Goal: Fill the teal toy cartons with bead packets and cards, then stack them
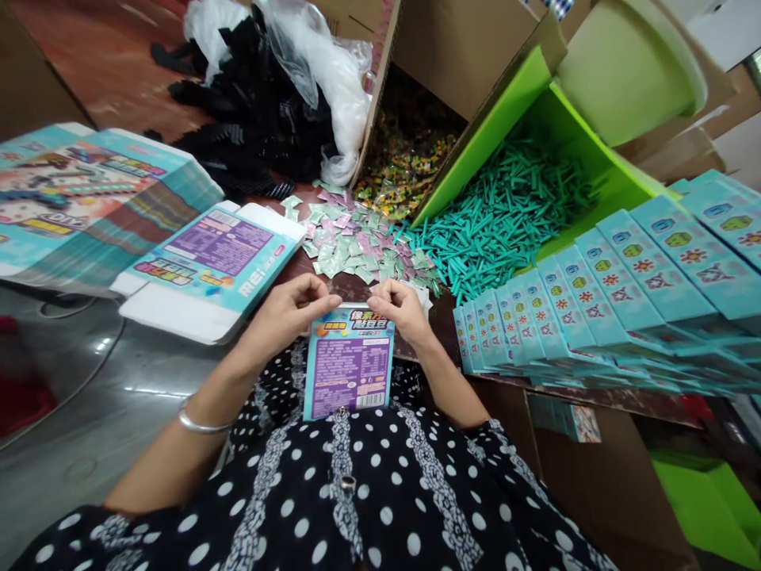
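A teal and purple printed cardboard box (350, 369) stands upright against my lap, its printed panel with barcode toward me. My left hand (300, 305) pinches at its top left corner, thumb along the upper edge. At the top right corner, my right hand (399, 308) has its thumb and fingers closed on the edge. The inside of the box is hidden from this angle. Just beyond my hands lies a heap of small green and pink sachets (357, 242). Left of them rests a flattened box (208, 250) of the same print.
A thick stack of flat boxes (89, 198) stands at the left. Teal sticks (499, 214) spill from a tipped green bin (624, 151); a carton (440, 47) holds small colourful packets (404, 170). Rows of teal boxes (594, 285) line the right. Black pieces (255, 119) lie at the back.
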Demonstrator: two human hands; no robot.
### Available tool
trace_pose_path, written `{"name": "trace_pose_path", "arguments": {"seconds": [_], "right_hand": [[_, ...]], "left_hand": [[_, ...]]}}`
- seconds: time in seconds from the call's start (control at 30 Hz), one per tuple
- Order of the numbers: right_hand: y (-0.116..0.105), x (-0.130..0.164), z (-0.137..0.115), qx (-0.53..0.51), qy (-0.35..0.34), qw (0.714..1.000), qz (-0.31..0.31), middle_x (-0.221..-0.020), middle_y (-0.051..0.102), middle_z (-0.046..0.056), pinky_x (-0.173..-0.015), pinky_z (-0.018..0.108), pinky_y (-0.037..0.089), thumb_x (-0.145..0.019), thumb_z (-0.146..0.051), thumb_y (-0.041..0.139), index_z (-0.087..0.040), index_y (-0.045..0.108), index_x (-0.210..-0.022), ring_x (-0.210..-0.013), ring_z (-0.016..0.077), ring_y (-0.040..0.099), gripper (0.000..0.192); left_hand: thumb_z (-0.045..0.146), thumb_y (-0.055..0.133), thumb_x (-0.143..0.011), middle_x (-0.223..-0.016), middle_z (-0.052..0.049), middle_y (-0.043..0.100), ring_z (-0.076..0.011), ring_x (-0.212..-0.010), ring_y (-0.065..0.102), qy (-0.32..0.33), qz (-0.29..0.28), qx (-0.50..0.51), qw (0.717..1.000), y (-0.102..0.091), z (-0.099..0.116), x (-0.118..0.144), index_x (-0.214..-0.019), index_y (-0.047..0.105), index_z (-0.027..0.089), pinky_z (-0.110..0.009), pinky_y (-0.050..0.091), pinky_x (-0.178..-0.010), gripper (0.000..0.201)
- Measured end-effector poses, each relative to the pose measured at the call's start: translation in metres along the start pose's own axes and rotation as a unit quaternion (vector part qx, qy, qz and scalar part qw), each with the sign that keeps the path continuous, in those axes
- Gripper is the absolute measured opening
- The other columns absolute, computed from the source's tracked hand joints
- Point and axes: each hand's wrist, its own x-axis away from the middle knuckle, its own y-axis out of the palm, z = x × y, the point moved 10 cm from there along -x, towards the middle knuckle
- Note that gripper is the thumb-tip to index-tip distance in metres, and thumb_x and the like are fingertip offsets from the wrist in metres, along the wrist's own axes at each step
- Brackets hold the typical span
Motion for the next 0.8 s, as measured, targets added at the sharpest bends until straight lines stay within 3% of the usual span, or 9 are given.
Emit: {"name": "trace_pose_path", "arguments": {"seconds": [0.07, 0.13, 0.2, 0.27, 0.4, 0.5, 0.67, 0.73, 0.8], "right_hand": [[0.007, -0.003, -0.008, 0.022, 0.018, 0.995, -0.091, -0.101, 0.076, 0.003, -0.092, 0.036, 0.06, -0.082, -0.059, 0.092, -0.024, 0.076, -0.101, -0.093, 0.0194, 0.07, 0.043], [0.016, -0.001, -0.016, 0.064, 0.021, 0.98, -0.184, -0.125, 0.082, 0.006, -0.105, 0.041, 0.059, -0.087, -0.054, 0.088, -0.027, 0.081, -0.127, -0.114, 0.024, 0.076, 0.049], [0.019, 0.0, -0.024, 0.115, 0.012, 0.966, -0.232, -0.131, 0.083, 0.005, -0.11, 0.043, 0.059, -0.095, -0.053, 0.08, -0.03, 0.084, -0.132, -0.121, 0.0254, 0.077, 0.043], [0.018, -0.003, -0.029, 0.141, 0.004, 0.962, -0.236, -0.127, 0.085, 0.003, -0.106, 0.04, 0.06, -0.102, -0.056, 0.071, -0.031, 0.086, -0.129, -0.118, 0.0241, 0.078, 0.04], [0.016, -0.008, -0.032, 0.133, 0.024, 0.962, -0.235, -0.125, 0.085, 0.003, -0.095, 0.032, 0.062, -0.105, -0.07, 0.061, -0.028, 0.085, -0.133, -0.112, 0.0204, 0.079, 0.056], [0.017, -0.003, -0.033, 0.143, 0.025, 0.956, -0.254, -0.127, 0.085, 0.003, -0.097, 0.032, 0.062, -0.107, -0.075, 0.056, -0.026, 0.083, -0.138, -0.113, 0.0204, 0.079, 0.063], [0.016, 0.019, -0.038, 0.209, -0.033, 0.948, -0.238, -0.14, 0.081, 0.002, -0.116, 0.048, 0.059, -0.113, -0.061, 0.053, -0.035, 0.079, -0.144, -0.131, 0.0259, 0.076, 0.048], [0.018, 0.029, -0.036, 0.245, -0.043, 0.941, -0.228, -0.147, 0.077, 0.003, -0.119, 0.053, 0.056, -0.114, -0.056, 0.054, -0.036, 0.075, -0.149, -0.134, 0.0285, 0.074, 0.046], [0.018, 0.036, -0.036, 0.281, -0.044, 0.935, -0.212, -0.149, 0.077, 0.004, -0.117, 0.054, 0.057, -0.114, -0.053, 0.054, -0.036, 0.07, -0.155, -0.133, 0.0292, 0.074, 0.047]], "left_hand": [[0.056, 0.09, -0.082, -0.085, -0.004, 0.071, -0.0187, -0.07, 0.065, 0.011, -0.042, -0.018, 0.999, 0.005, 0.012, -0.003, -0.09, 0.072, 0.023, -0.025, 0.049, -0.052, 0.039], [0.053, 0.09, -0.081, -0.094, -0.006, 0.077, -0.0223, -0.081, 0.07, 0.04, -0.05, -0.038, 0.997, 0.007, 0.02, -0.005, -0.095, 0.077, 0.023, -0.029, 0.056, -0.063, 0.035], [0.054, 0.087, -0.083, -0.095, -0.007, 0.078, -0.0249, -0.087, 0.071, 0.067, -0.032, -0.061, 0.995, 0.006, 0.023, -0.005, -0.094, 0.082, 0.024, -0.033, 0.059, -0.071, 0.032], [0.056, 0.083, -0.087, -0.09, -0.007, 0.076, -0.0253, -0.084, 0.069, 0.08, 0.001, -0.073, 0.994, 0.004, 0.022, -0.005, -0.09, 0.086, 0.026, -0.035, 0.057, -0.071, 0.03], [0.056, 0.082, -0.091, -0.081, -0.005, 0.07, -0.0229, -0.074, 0.063, 0.076, 0.058, -0.048, 0.994, -0.002, 0.023, -0.004, -0.089, 0.09, 0.028, -0.034, 0.054, -0.064, 0.029], [0.06, 0.075, -0.097, -0.083, -0.007, 0.073, -0.0247, -0.079, 0.067, 0.088, 0.018, -0.048, 0.995, 0.005, 0.029, -0.001, -0.086, 0.09, 0.028, -0.035, 0.059, -0.07, 0.037], [0.057, 0.085, -0.09, -0.122, -0.009, 0.083, -0.033, -0.115, 0.075, 0.092, -0.068, -0.031, 0.993, 0.013, 0.016, 0.018, -0.115, 0.091, 0.033, -0.045, 0.062, -0.105, 0.035], [0.055, 0.089, -0.086, -0.124, -0.009, 0.083, -0.0334, -0.116, 0.076, 0.081, -0.072, -0.011, 0.994, 0.014, 0.004, 0.025, -0.115, 0.09, 0.033, -0.046, 0.063, -0.107, 0.037], [0.055, 0.091, -0.084, -0.12, -0.01, 0.084, -0.0322, -0.108, 0.078, 0.056, -0.057, 0.012, 0.997, 0.016, -0.009, 0.031, -0.114, 0.089, 0.031, -0.043, 0.067, -0.097, 0.038]]}}
